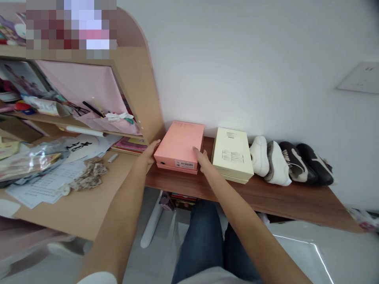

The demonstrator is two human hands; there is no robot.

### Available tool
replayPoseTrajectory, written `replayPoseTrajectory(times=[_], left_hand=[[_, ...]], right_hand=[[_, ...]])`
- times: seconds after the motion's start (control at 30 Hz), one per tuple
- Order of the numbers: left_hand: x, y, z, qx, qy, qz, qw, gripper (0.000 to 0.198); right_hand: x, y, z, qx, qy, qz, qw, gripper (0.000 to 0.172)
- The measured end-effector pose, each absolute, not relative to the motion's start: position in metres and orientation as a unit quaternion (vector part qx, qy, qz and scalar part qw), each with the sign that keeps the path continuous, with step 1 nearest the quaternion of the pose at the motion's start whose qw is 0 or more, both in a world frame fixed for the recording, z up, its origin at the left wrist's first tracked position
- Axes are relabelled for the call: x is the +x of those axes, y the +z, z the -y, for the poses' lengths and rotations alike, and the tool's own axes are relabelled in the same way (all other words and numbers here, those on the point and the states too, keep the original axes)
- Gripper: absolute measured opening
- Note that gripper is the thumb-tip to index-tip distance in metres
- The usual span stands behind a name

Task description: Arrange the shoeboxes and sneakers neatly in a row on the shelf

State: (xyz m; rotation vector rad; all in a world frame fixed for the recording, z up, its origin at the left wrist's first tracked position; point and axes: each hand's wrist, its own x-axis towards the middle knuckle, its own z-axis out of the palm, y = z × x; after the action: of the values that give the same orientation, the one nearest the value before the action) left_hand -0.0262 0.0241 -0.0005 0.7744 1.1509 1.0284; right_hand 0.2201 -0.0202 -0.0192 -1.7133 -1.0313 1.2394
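A closed pink shoebox (181,141) with a barcode label on its front end rests on the brown wooden shelf (183,186). My left hand (152,151) grips its left side, some fingers hidden behind the box. On the opposite side, my right hand (202,159) holds the box, thumb near the lid's edge and fingers down in the gap. Just right of that hand lies a cream shoebox (232,152), also closed, with printed text on its lid.
Right of the boxes stand white shoes (259,156) and black-and-white shoes (315,163). A desk (115,189) with papers, a scrunched patterned cloth (90,173) and a shelf unit (134,83) is on the left. The white wall (237,59) rises behind, with a socket plate (359,78).
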Motion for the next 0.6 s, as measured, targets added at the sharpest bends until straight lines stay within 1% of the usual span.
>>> replayPoseTrajectory(times=[0.13,0.2,0.3,0.37,0.47,0.6], left_hand=[[-0.025,-0.006,-0.025,0.339,0.460,-0.508,0.645,0.037],[-0.024,-0.010,-0.026,0.335,0.464,-0.509,0.642,0.037],[-0.022,-0.017,-0.028,0.312,0.462,-0.498,0.664,0.044],[-0.020,-0.020,-0.028,0.297,0.469,-0.488,0.674,0.048],[-0.019,-0.022,-0.026,0.296,0.484,-0.488,0.663,0.046],[-0.018,-0.018,-0.020,0.315,0.470,-0.497,0.658,0.047]], right_hand=[[0.221,-0.022,0.020,-0.674,0.490,0.406,0.376,0.111],[0.221,-0.023,0.022,-0.666,0.498,0.412,0.372,0.108],[0.221,-0.023,0.024,-0.654,0.516,0.408,0.374,0.103],[0.220,-0.022,0.026,-0.642,0.536,0.393,0.382,0.098],[0.217,-0.021,0.028,-0.608,0.586,0.347,0.409,0.084],[0.217,-0.022,0.033,-0.559,0.627,0.310,0.445,0.067]])
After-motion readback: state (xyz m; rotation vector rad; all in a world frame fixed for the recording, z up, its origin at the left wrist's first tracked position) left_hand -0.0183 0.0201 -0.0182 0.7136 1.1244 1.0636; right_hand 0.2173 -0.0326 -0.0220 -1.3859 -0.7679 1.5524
